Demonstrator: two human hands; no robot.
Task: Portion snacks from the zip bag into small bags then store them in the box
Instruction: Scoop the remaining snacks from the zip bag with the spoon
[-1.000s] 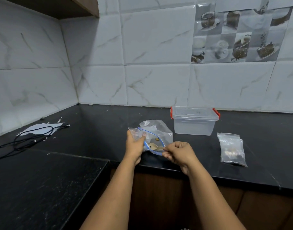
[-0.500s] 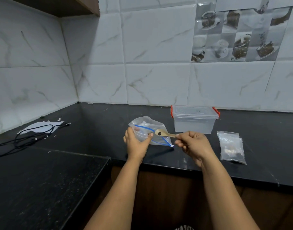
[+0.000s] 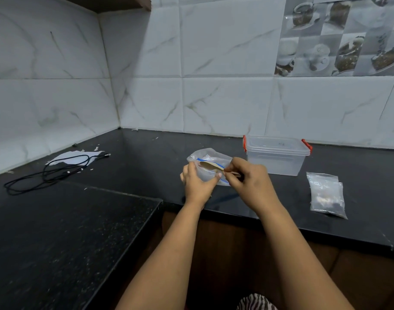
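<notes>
Left hand (image 3: 197, 186) grips the zip bag (image 3: 210, 166) above the dark surface (image 3: 147, 157); right hand (image 3: 247, 180) pinches a wooden spoon (image 3: 210, 166) at its mouth. Box (image 3: 276, 154) stands lidded behind (small bags (image 3: 326, 194) lie right). Risk: the limp bag sagging could spill snacks.

Marble-tiled wall (image 3: 225, 63), black counter (image 3: 57, 231)

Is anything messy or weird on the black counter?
A little. In the far left corner a black cable lies in loose loops over a torn sheet of white paper, with small white scraps scattered beside it. The lidded plastic box and small bags look tidy.
</notes>
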